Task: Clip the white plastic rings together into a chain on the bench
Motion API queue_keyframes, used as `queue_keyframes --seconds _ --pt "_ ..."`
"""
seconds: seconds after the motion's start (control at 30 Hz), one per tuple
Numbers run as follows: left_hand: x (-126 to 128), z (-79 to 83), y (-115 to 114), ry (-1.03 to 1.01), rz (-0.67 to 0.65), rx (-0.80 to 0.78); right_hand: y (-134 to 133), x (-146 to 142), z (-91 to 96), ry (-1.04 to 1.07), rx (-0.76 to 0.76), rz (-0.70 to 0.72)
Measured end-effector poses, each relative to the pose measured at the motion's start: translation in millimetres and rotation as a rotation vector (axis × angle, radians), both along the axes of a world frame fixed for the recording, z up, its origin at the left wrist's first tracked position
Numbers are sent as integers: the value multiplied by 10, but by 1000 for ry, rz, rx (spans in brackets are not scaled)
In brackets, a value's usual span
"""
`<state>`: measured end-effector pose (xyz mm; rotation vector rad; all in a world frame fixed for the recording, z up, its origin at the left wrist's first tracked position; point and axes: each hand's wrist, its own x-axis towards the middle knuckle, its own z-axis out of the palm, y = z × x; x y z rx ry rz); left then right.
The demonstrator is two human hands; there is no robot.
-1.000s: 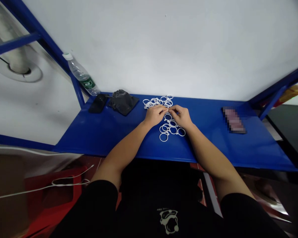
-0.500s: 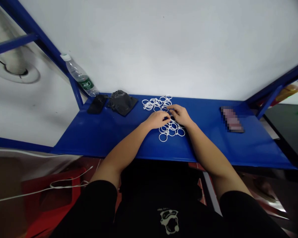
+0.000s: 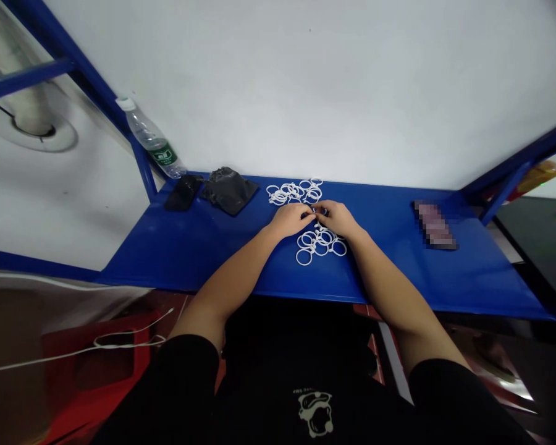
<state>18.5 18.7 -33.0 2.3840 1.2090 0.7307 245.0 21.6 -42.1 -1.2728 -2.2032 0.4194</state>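
My left hand [image 3: 291, 220] and my right hand [image 3: 336, 218] meet fingertip to fingertip just above the tabletop. Both are closed in a pinch on a white ring, of which only small bits show between the fingers. Beyond the hands lies a heap of thin white rings [image 3: 280, 196], some with a small knob on the rim. Nearer to me is a second cluster of white rings [image 3: 304, 256], overlapping one another, close under my right wrist. The fingers hide part of both groups.
A blue tabletop [image 3: 231, 259] runs against a white wall. At the back left are a clear bottle [image 3: 152, 139] leaning on the frame, a black phone-like slab [image 3: 183, 193] and a dark drawstring pouch [image 3: 229, 190]. A blurred-out flat object [image 3: 434, 225] lies to the right.
My right hand has come down and back from the far rings towards my left hand. The fingertips of both hands now meet around a white ring.
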Motion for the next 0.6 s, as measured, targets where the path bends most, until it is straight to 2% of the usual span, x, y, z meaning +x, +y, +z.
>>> queue_keyframes --seconds 0.13,0.43,0.6 --pt "1 -47 25 -13 38 11 -30 -43 11 -4 18 -15" --pt "-16 -90 58 -61 65 77 -141 -134 91 150 154 27" --pt "-25 -59 53 -132 53 139 -139 -137 69 185 167 -56"
